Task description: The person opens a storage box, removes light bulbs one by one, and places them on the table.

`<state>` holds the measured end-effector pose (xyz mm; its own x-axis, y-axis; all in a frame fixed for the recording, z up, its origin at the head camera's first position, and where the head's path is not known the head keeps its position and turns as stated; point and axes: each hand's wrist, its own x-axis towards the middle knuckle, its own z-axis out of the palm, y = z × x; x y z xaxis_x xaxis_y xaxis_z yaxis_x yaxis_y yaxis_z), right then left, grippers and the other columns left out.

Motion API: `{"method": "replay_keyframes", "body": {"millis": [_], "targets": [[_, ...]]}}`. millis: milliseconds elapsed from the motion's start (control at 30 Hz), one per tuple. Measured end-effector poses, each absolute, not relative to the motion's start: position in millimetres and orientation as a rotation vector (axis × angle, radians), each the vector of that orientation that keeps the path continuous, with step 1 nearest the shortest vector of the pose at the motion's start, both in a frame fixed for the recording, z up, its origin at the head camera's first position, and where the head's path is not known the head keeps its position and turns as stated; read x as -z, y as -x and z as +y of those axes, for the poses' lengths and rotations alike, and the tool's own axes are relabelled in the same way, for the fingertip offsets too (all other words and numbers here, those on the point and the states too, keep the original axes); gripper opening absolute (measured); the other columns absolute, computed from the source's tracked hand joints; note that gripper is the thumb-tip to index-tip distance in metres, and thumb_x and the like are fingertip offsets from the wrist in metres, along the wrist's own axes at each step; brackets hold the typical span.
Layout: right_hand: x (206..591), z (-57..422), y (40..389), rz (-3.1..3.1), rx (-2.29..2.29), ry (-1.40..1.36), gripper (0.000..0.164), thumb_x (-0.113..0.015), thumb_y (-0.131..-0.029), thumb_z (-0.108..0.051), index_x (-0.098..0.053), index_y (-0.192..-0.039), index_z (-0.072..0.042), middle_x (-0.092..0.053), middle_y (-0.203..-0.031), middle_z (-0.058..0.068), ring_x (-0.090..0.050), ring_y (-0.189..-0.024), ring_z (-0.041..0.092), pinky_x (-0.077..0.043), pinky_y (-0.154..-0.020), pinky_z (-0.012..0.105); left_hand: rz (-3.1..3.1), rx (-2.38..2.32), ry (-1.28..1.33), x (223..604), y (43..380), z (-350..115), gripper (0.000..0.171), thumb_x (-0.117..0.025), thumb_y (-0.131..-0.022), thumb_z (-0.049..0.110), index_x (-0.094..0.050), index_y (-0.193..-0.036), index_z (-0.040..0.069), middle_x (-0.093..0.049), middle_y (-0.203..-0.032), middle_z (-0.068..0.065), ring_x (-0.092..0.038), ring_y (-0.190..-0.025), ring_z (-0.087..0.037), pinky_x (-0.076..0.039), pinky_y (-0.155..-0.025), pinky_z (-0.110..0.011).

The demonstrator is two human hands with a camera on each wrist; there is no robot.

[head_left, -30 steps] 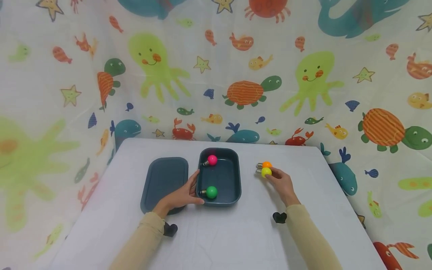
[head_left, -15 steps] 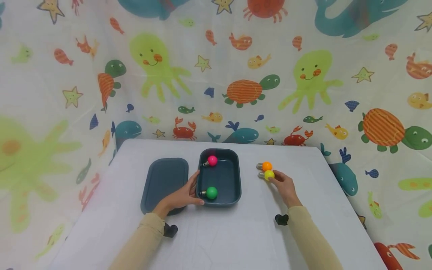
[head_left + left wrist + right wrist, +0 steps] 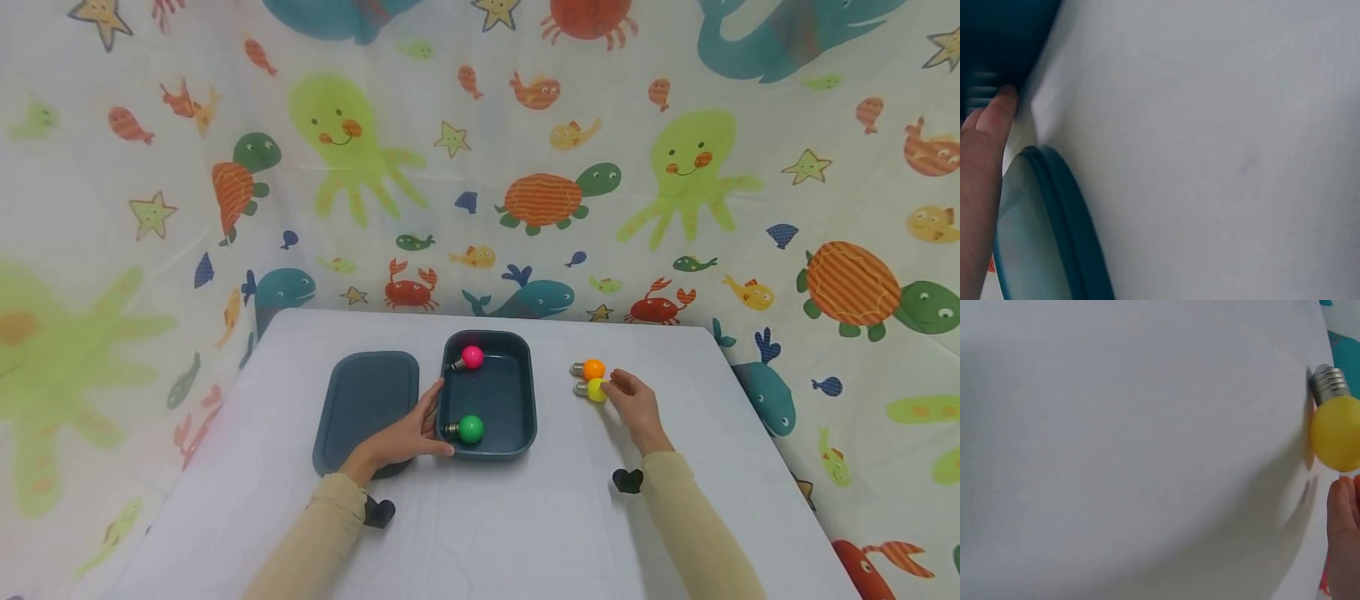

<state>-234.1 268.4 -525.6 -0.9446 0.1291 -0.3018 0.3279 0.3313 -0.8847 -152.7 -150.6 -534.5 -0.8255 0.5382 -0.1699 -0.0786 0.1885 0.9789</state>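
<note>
In the head view my left hand (image 3: 408, 435) rests against the near left corner of a dark blue-grey plastic box (image 3: 523, 440), fingers along its left side and thumb at the front. Its straight fingertips also touch the box's wall (image 3: 1007, 31) in the left wrist view. Inside the box lie a pink light bulb (image 3: 472, 357) and a green light bulb (image 3: 471, 429). My right hand (image 3: 636, 408) is beside a yellow light bulb (image 3: 596, 390), its fingertips right at the round end. Just behind lies an orange light bulb (image 3: 594, 369).
A matching flat lid (image 3: 367, 400) lies left of the box, partly under my left hand. All stand on a white-covered table (image 3: 525, 533). A curtain (image 3: 450, 167) printed with sea animals hangs behind and at the sides.
The yellow bulb has shifted slightly right and nearer, lining up beside the orange one. My right hand has let go of it and drawn back slightly right. My left hand has stayed put.
</note>
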Motion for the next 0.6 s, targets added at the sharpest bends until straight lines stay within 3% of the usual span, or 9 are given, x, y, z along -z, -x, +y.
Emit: {"method": "replay_keyframes", "body": {"millis": [267, 600], "targets": [[507, 256, 248, 2.424, 1.717, -0.455, 0.060, -0.061, -0.098, -0.029, -0.037, -0.151, -0.011, -0.043, -0.150, 0.010, -0.041, -0.135, 0.027, -0.033, -0.114, 0.040, 1.988, -1.680, -0.419, 535, 153, -151, 0.117, -0.079, -0.084, 0.016, 0.012, -0.156, 0.027, 0.009, -0.164, -0.006, -0.002, -0.150, -0.024, -0.019, -0.117, -0.044], [486, 228, 262, 2.425, 1.747, -0.303, 0.060, -0.064, -0.096, -0.027, -0.041, -0.149, -0.010, -0.047, -0.147, 0.010, -0.045, -0.132, 0.026, -0.036, -0.112, 0.037, 1.981, -1.687, -0.417, 536, 153, -150, 0.117, -0.079, -0.084, 0.016, 0.012, -0.156, 0.028, 0.010, -0.164, -0.006, -0.002, -0.150, -0.023, -0.019, -0.117, -0.044]]}}
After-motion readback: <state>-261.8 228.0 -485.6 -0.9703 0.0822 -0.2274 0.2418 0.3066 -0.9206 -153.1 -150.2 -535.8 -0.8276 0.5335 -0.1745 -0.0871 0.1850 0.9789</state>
